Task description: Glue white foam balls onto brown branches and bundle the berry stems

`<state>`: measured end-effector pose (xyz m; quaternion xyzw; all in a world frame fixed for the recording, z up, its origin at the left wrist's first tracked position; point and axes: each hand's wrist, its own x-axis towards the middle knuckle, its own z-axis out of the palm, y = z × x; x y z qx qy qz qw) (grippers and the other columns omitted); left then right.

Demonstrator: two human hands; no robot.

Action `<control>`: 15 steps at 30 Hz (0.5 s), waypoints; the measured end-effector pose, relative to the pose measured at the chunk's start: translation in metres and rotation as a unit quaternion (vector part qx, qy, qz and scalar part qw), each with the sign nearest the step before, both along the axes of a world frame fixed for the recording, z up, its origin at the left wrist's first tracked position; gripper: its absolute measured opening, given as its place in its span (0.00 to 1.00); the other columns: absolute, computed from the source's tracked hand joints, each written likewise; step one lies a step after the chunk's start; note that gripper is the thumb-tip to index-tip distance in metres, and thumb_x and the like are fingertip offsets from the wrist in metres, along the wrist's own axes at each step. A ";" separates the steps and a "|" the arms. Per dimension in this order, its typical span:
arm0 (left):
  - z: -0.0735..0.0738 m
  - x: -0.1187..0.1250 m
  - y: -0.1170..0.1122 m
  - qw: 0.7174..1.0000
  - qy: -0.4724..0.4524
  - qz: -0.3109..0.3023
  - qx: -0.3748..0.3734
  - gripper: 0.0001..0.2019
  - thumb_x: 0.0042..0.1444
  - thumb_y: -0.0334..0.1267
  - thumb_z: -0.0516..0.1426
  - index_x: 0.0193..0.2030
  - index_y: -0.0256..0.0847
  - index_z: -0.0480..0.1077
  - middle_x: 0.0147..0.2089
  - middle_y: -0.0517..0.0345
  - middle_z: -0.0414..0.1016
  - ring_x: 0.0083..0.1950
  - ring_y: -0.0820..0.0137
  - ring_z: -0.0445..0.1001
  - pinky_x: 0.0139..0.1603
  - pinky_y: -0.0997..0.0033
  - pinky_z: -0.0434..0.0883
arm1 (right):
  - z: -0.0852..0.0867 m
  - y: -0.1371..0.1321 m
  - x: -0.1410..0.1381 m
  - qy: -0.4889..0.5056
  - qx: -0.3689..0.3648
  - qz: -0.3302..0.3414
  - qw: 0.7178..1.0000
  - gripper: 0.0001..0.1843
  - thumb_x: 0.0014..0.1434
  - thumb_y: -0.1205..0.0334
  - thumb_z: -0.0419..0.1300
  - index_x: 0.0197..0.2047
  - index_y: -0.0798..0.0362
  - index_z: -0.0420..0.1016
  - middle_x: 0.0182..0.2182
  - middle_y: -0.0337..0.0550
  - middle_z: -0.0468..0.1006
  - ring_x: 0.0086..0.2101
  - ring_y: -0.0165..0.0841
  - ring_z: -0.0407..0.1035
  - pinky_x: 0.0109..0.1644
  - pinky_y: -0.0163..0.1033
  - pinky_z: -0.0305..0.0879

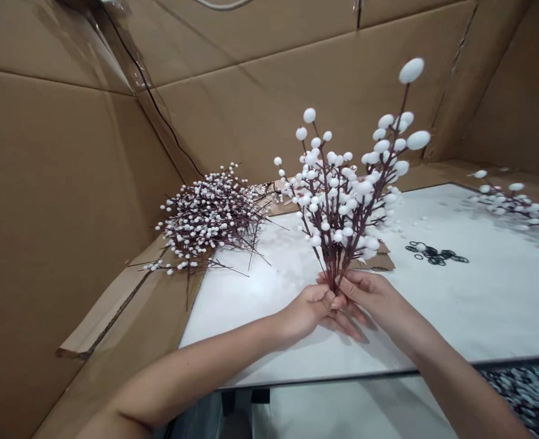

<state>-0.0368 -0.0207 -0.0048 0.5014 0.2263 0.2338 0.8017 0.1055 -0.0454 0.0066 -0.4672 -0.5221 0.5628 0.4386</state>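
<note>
Hands: left hand (308,314) and right hand (370,299) curled shut around the stems.
Bunch: white-berry stems (338,207) held upright over the surface (489,311), nearer its front edge.
Risk: a slackened grip could drop stems among the black rubber rings (435,253).

Two hands (338,299) — one white-berry spray (338,207) between them, one heap of sprays (210,216) at ten o'clock, one lone spray (516,204) at two o'clock — plus one cluster of black rings (436,253) at three o'clock.

Room above white board (456,317), berry-stem heap (210,216) leftward.
</note>
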 end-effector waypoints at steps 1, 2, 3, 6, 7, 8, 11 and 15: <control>0.002 0.000 -0.001 1.000 -0.008 0.019 -0.004 0.19 0.43 0.48 0.61 0.20 0.37 0.58 0.27 0.54 0.70 0.32 0.68 0.73 0.38 0.66 0.69 | 0.000 -0.001 0.001 -0.028 0.014 -0.020 0.999 0.28 0.49 0.39 0.56 0.40 0.57 0.73 0.29 0.47 0.77 0.30 0.37 0.71 0.30 0.37 0.67; 0.004 0.001 -0.002 0.999 -0.022 0.032 -0.015 0.17 0.43 0.45 0.61 0.19 0.37 0.58 0.27 0.54 0.69 0.36 0.66 0.72 0.41 0.64 0.68 | -0.001 -0.002 0.002 -0.051 0.029 -0.046 0.997 0.29 0.50 0.39 0.55 0.43 0.56 0.71 0.31 0.47 0.77 0.32 0.38 0.71 0.30 0.37 0.67; 0.006 0.001 -0.003 0.998 -0.037 0.043 -0.030 0.16 0.42 0.40 0.62 0.19 0.37 0.58 0.28 0.54 0.68 0.39 0.64 0.71 0.43 0.61 0.67 | -0.002 -0.004 0.003 -0.069 0.044 -0.076 0.994 0.28 0.51 0.40 0.54 0.46 0.55 0.69 0.34 0.48 0.77 0.34 0.39 0.71 0.31 0.38 0.68; 0.015 0.000 -0.005 0.991 -0.082 0.060 -0.084 0.09 0.38 0.28 0.60 0.19 0.37 0.61 0.32 0.53 0.67 0.43 0.64 0.67 0.44 0.58 0.66 | -0.006 -0.014 0.003 -0.104 0.104 -0.159 0.976 0.25 0.56 0.45 0.52 0.52 0.49 0.62 0.45 0.48 0.74 0.44 0.39 0.69 0.42 0.41 0.68; 0.018 0.000 -0.006 0.988 -0.093 0.065 -0.101 0.07 0.37 0.25 0.58 0.20 0.37 0.62 0.33 0.54 0.66 0.42 0.65 0.66 0.43 0.59 0.66 | -0.007 -0.018 0.002 -0.118 0.133 -0.173 0.969 0.23 0.56 0.46 0.52 0.52 0.48 0.61 0.46 0.48 0.73 0.46 0.39 0.68 0.46 0.43 0.66; 0.021 0.000 -0.006 0.985 -0.103 0.072 -0.116 0.07 0.35 0.23 0.57 0.20 0.36 0.63 0.33 0.55 0.66 0.40 0.67 0.66 0.42 0.61 0.66 | -0.008 -0.021 0.001 -0.137 0.165 -0.179 0.960 0.21 0.57 0.48 0.52 0.51 0.48 0.62 0.47 0.48 0.72 0.48 0.39 0.67 0.49 0.44 0.65; 0.027 -0.001 -0.009 0.980 -0.107 0.087 -0.141 0.08 0.33 0.21 0.55 0.21 0.36 0.65 0.33 0.57 0.65 0.37 0.72 0.64 0.39 0.69 0.63 | -0.008 -0.028 -0.005 -0.201 0.257 -0.172 0.930 0.19 0.56 0.54 0.55 0.50 0.47 0.62 0.49 0.46 0.71 0.49 0.39 0.65 0.53 0.47 0.62; 0.032 -0.001 -0.013 0.980 -0.102 0.081 -0.150 0.08 0.32 0.21 0.54 0.22 0.35 0.66 0.33 0.56 0.66 0.38 0.72 0.65 0.38 0.72 0.61 | -0.005 -0.029 -0.015 -0.235 0.337 -0.173 0.895 0.24 0.53 0.59 0.58 0.53 0.47 0.60 0.52 0.45 0.68 0.52 0.39 0.62 0.52 0.45 0.64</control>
